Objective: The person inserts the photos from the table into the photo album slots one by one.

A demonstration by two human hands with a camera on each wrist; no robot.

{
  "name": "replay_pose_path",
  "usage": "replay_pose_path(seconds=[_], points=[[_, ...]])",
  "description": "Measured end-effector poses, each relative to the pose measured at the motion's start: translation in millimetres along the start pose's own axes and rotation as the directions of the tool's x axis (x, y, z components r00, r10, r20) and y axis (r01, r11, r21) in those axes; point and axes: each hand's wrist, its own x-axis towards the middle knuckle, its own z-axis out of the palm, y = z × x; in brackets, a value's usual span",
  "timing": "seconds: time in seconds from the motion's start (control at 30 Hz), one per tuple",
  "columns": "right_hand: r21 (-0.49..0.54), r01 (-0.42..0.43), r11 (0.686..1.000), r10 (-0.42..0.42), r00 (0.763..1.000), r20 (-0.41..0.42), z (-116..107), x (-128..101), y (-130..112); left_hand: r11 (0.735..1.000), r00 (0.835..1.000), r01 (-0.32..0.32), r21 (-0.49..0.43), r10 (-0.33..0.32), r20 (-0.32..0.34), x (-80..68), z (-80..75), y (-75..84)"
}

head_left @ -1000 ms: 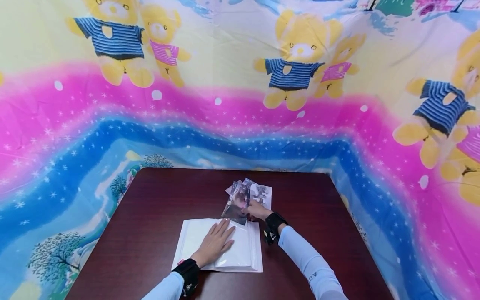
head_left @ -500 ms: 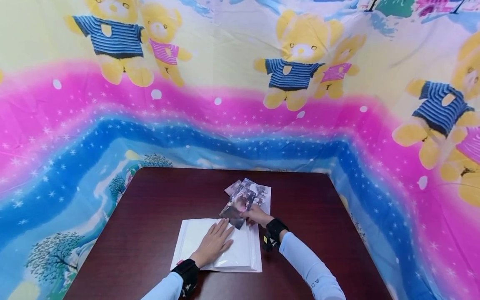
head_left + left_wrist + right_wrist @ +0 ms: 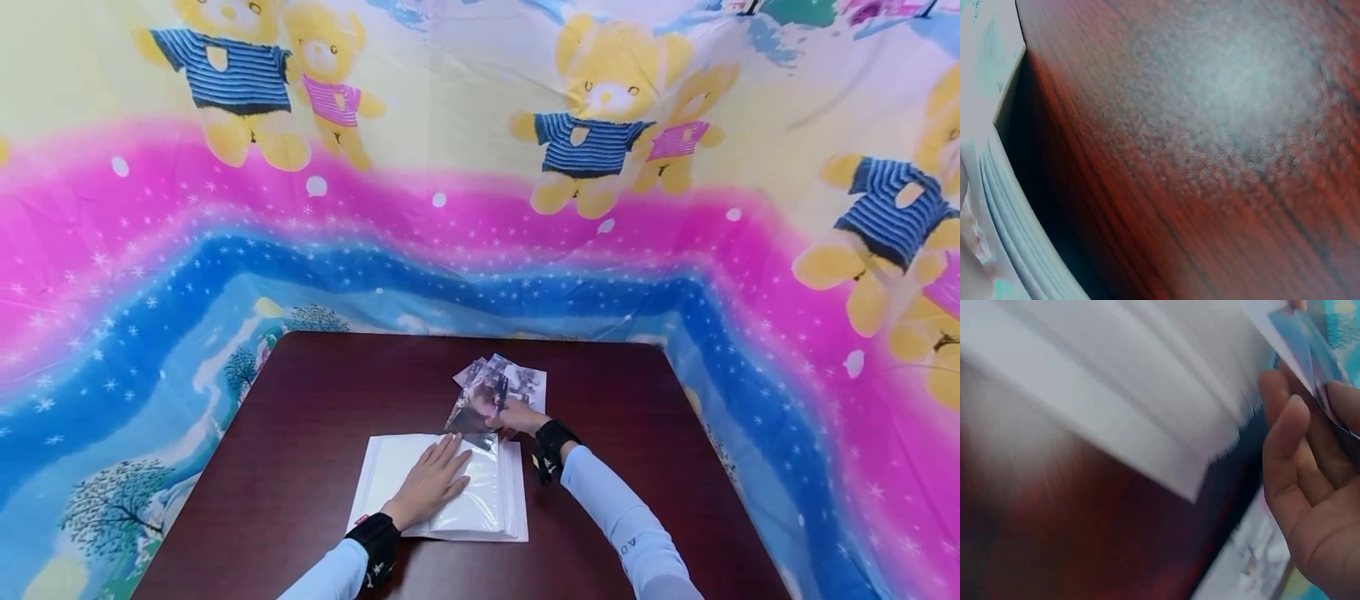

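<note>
My left hand (image 3: 432,483) lies flat on the album (image 3: 390,475), fingers (image 3: 454,457) straight and spread a bit, pointing far-right. Album is a white open book of clear sleeves, near-centre on the surface (image 3: 300,417), long axis left-right. Its page edges show stacked in the left wrist view (image 3: 1004,206).

My right hand (image 3: 517,417) pinches a photo (image 3: 480,408) at its right edge, fingers curled on it. Photo is tilted up off the surface, long axis running near-to-far, leaning slightly right at the far end. Its near edge sits just over the album's far-right corner, close to my left fingertips. Cannot tell if it touches the sleeve. Right wrist view shows the thumb and fingers (image 3: 1288,450) closed on a thin glossy sheet; rest is blurred.

Loose photos (image 3: 525,382) lie just beyond the right hand, fanned, overlapping, far of the album.

Bear-print cloth (image 3: 480,208) hangs behind and around the surface.
</note>
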Motion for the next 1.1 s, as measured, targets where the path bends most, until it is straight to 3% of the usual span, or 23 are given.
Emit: replay_pose_path(seconds=[0.13,0.3,0.37,0.5,0.57,0.67,0.77,0.87,0.97,1.1], points=[[-0.150,0.026,0.988,-0.017,0.998,0.064,-8.6,2.3,-15.3,1.000,1.000,-0.006,-0.007,0.006,0.001,2.5,-3.9,0.4],[-0.349,0.054,0.936,0.000,0.988,0.153,-11.9,4.7,-39.4,1.000,1.000,-0.019,-0.013,0.019,0.005,6.2,-4.6,-0.2],[-0.376,0.035,0.926,0.029,0.986,0.163,-10.7,3.1,-46.7,1.000,1.000,-0.023,-0.020,0.023,0.006,6.9,-3.3,0.4],[-0.260,0.090,0.961,-0.051,0.987,0.152,-6.7,-0.8,-49.1,1.000,0.999,-0.008,-0.021,0.009,0.042,6.0,-2.8,4.3],[-0.144,0.132,0.981,-0.122,0.990,0.073,-5.5,3.7,-41.4,1.000,0.998,-0.004,-0.005,0.005,0.055,4.4,-3.3,8.0],[-0.019,0.215,0.976,-0.216,0.974,-0.069,-6.1,12.8,-30.4,0.999,0.997,-0.025,0.039,0.023,0.072,0.2,-6.8,17.2],[-0.022,0.286,0.958,-0.286,0.946,-0.151,-7.3,17.6,-26.3,0.995,0.992,-0.090,0.051,0.084,0.099,-8.3,-13.8,29.0],[-0.108,0.346,0.932,-0.360,0.921,-0.151,-8.5,16.4,-25.6,0.987,0.979,-0.157,0.009,0.155,0.135,-19.2,-21.8,38.2],[-0.179,0.368,0.912,-0.396,0.905,-0.157,-7.7,14.7,-23.5,0.980,0.974,-0.199,-0.012,0.199,0.108,-28.7,-23.7,40.3],[-0.126,0.347,0.930,-0.362,0.922,-0.134,-3.4,12.4,-16.8,0.977,0.976,-0.215,0.005,0.215,0.018,-36.4,-19.1,36.3]])
